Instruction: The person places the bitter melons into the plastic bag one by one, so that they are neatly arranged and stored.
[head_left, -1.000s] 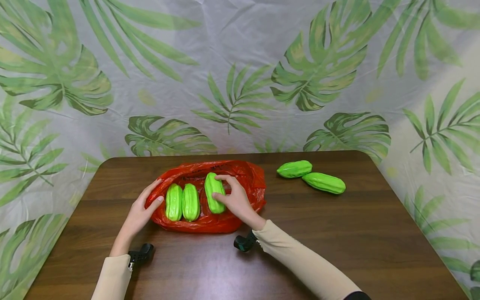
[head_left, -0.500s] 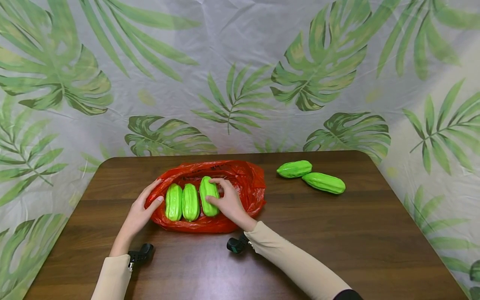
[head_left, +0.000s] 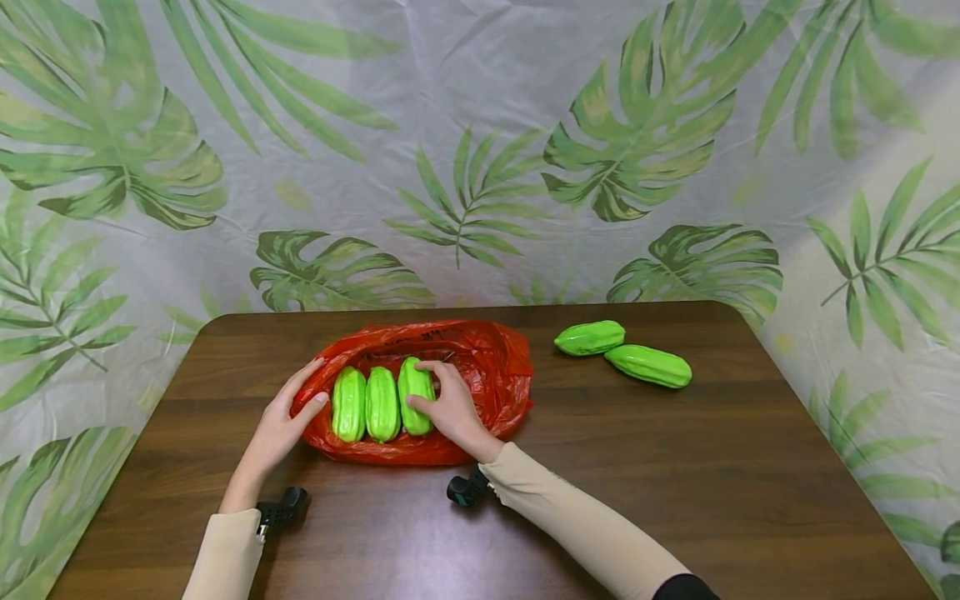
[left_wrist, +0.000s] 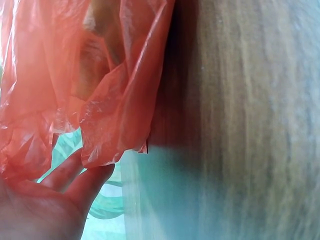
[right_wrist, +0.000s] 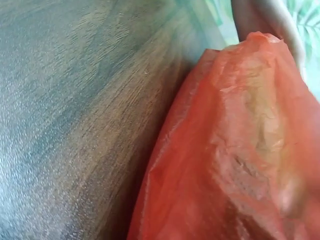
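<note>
A red plastic bag point(head_left: 506, 375) lies on the table with its mouth spread upward. Inside it, two bright green ribbed fruits point(head_left: 348, 406) lie side by side at the left. My right hand point(head_left: 453, 408) grips a third green ribbed fruit point(head_left: 415, 396) between thumb and fingers, just right of those two, within the bag. My left hand point(head_left: 281, 421) holds the bag's left rim, thumb on the near side and fingers farther back. In the left wrist view, fingers point(left_wrist: 92, 185) show beneath the bag's red film point(left_wrist: 120, 110). The right wrist view shows mostly the bag's outside point(right_wrist: 215, 165).
Two more green ribbed fruits point(head_left: 648, 367) lie at the back right of the brown wooden table point(head_left: 675, 467), one touching the other. Behind the table hangs a leaf-printed cloth point(head_left: 480, 100). Black wrist cameras point(head_left: 467, 490) sit below each hand, near the bag's front.
My right hand has moved left with the fruit and lowered it beside the other two in the bag. The left hand has stayed at the rim.
</note>
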